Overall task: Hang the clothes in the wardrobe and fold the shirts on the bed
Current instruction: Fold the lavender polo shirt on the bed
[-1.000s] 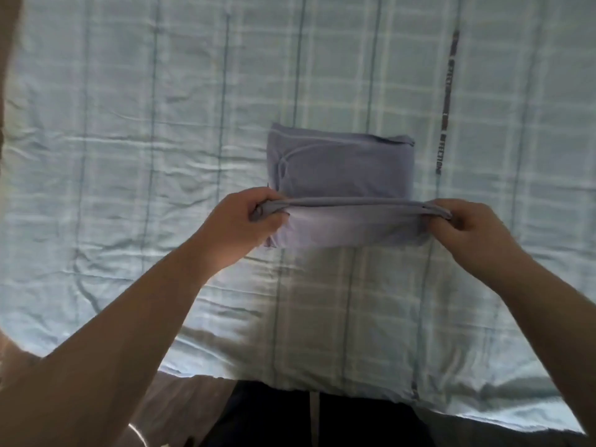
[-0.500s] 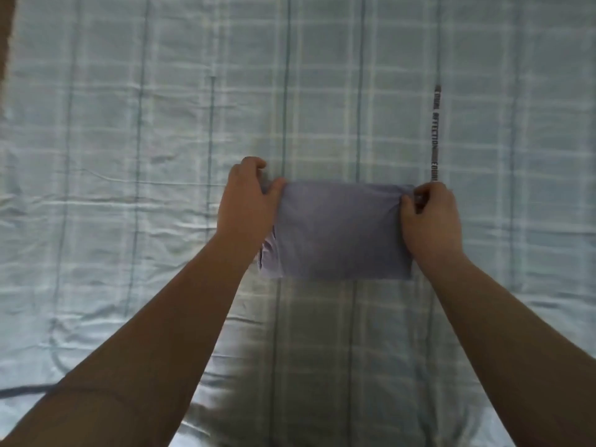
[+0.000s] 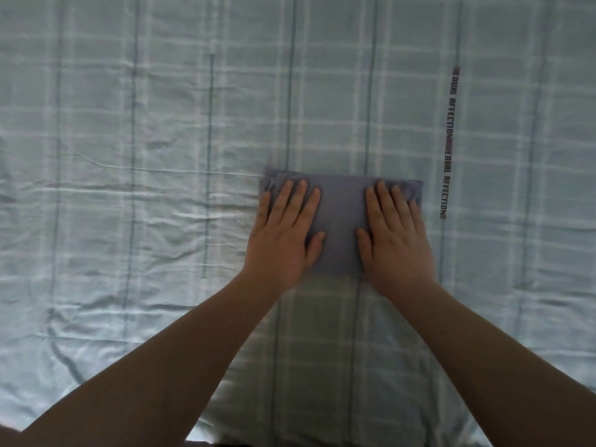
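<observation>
Both hands, left [image 3: 283, 233] and right [image 3: 395, 235], lie spread flat on the folded shirt [image 3: 342, 227] between them, probably pressing creases flat.

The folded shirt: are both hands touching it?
Touching. The head view shows the left hand and right hand lying flat, fingers straight, on the folded shirt.

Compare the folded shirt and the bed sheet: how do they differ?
The shirt is plain grey-purple; the bed sheet is pale blue with checks and printed words. The shirt is folded small; the bed sheet lies spread out and wrinkled. Both are cloth.
</observation>
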Demonstrator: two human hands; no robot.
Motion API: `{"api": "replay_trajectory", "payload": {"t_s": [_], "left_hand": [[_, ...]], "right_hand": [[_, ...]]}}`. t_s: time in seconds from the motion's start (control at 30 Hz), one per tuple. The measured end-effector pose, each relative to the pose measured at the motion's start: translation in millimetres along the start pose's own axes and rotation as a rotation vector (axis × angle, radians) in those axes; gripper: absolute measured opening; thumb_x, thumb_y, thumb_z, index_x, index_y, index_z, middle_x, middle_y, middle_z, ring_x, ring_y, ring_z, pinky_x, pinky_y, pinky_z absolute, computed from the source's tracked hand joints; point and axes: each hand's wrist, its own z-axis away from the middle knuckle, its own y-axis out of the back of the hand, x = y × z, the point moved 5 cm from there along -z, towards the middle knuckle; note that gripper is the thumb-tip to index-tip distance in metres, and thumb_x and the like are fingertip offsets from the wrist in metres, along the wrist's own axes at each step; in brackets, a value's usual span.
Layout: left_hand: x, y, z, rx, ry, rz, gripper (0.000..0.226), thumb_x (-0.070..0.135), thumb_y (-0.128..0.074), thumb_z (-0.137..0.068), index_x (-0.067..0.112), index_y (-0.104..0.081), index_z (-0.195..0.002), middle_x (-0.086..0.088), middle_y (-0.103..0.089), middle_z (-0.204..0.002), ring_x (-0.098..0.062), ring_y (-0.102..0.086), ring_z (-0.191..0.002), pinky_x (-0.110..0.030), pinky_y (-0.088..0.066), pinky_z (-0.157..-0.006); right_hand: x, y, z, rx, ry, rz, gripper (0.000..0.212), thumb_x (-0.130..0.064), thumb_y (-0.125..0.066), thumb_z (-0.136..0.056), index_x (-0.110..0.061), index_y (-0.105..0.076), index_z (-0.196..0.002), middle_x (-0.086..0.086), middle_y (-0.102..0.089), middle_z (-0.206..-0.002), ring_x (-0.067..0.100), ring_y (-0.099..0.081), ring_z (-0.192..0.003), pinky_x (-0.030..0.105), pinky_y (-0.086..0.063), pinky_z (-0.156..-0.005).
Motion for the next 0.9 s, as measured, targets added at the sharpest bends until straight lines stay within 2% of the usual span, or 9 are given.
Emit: {"api": "replay_trajectory", "payload": {"t_s": [0.13,0.23,0.4,0.47,0.53,0.63,0.7,0.8,0.9], "left_hand": [[-1.1,13.2,0.7,0.105,0.016,0.109,0.057,0.037,-0.043,-0.099,0.010,-0.043,-0.150,-0.013,-0.037,-0.158,-0.030,-0.026,-0.150,-0.054,-0.018,-0.121],[-18.3,32.6,14.0,0.280,0.312,0.331,0.052,0.027,-0.057,-0.093,0.011,-0.048,-0.142,-0.011,-0.045,-0.150,-0.028,-0.035,-0.142,-0.046,-0.027,-0.118],[-40.7,24.3,27.9,0.179,0.865,0.723,0.051,0.042,-0.065,-0.089,0.014,-0.046,-0.127,-0.003,-0.058,-0.115,-0.024,-0.058,-0.105,-0.033,-0.050,-0.080],[-42.1,19.8,21.9,0.146,0.918,0.748,0.042,0.047,-0.064,-0.089,0.016,-0.050,-0.113,0.004,-0.059,-0.094,-0.015,-0.060,-0.081,-0.015,-0.044,-0.056],[-41.4,14.7,12.7,0.095,0.943,0.750,0.039,0.053,-0.061,-0.091,0.017,-0.049,-0.102,0.008,-0.056,-0.081,-0.006,-0.053,-0.065,-0.013,-0.035,-0.040],[-46.3,8.0,2.2,-0.010,0.975,0.704,0.046,0.058,-0.058,-0.090,0.014,-0.047,-0.097,0.008,-0.050,-0.075,-0.004,-0.047,-0.061,-0.022,-0.031,-0.044],[-53.5,7.3,-0.9,-0.024,0.981,0.799,0.049,0.057,-0.063,-0.088,0.008,-0.054,-0.089,0.003,-0.057,-0.073,-0.009,-0.053,-0.059,-0.023,-0.039,-0.042],[-52.3,12.5,7.8,-0.043,0.970,1.272,0.046,0.050,-0.074,-0.083,0.007,-0.069,-0.096,-0.008,-0.075,-0.087,-0.021,-0.073,-0.079,-0.025,-0.059,-0.066],[-35.7,34.3,26.8,-0.071,0.869,1.640,0.053,0.038,-0.072,-0.089,-0.001,-0.062,-0.123,-0.010,-0.075,-0.112,-0.025,-0.071,-0.106,-0.037,-0.058,-0.087]], "right_hand": [[-2.5,16.1,1.1,0.099,0.004,-0.183,0.058,-0.030,-0.044,-0.098,-0.008,-0.036,-0.151,0.013,-0.034,-0.158,0.030,-0.026,-0.148,0.047,-0.017,-0.122],[10.9,38.7,12.7,0.289,-0.139,-0.359,0.046,-0.023,-0.054,-0.094,-0.007,-0.049,-0.137,0.014,-0.049,-0.143,0.031,-0.041,-0.134,0.045,-0.031,-0.115],[42.5,31.3,21.7,0.127,-0.699,-0.571,0.046,-0.036,-0.061,-0.091,-0.007,-0.049,-0.125,0.015,-0.055,-0.124,0.035,-0.056,-0.112,0.039,-0.045,-0.086],[45.5,27.0,16.5,0.082,-0.752,-0.580,0.042,-0.040,-0.060,-0.091,-0.006,-0.054,-0.115,0.014,-0.061,-0.108,0.035,-0.061,-0.098,0.035,-0.041,-0.074],[46.8,23.0,11.5,0.071,-0.782,-0.603,0.043,-0.044,-0.059,-0.092,-0.007,-0.054,-0.113,0.007,-0.059,-0.096,0.029,-0.057,-0.086,0.032,-0.036,-0.071],[47.1,18.2,6.2,0.054,-0.832,-0.657,0.044,-0.046,-0.058,-0.093,-0.008,-0.053,-0.115,0.000,-0.053,-0.088,0.024,-0.050,-0.080,0.031,-0.033,-0.070],[47.6,16.3,1.7,0.035,-0.825,-0.704,0.044,-0.043,-0.057,-0.095,-0.005,-0.056,-0.117,0.007,-0.060,-0.096,0.028,-0.058,-0.090,0.031,-0.036,-0.073],[48.0,20.6,2.7,0.023,-0.825,-0.929,0.037,-0.037,-0.057,-0.097,-0.003,-0.063,-0.112,0.012,-0.066,-0.104,0.032,-0.063,-0.103,0.033,-0.045,-0.080],[44.0,44.1,15.2,0.010,-0.821,-1.305,0.025,-0.027,-0.056,-0.100,-0.007,-0.064,-0.114,0.007,-0.069,-0.105,0.030,-0.066,-0.106,0.037,-0.053,-0.085]]}}
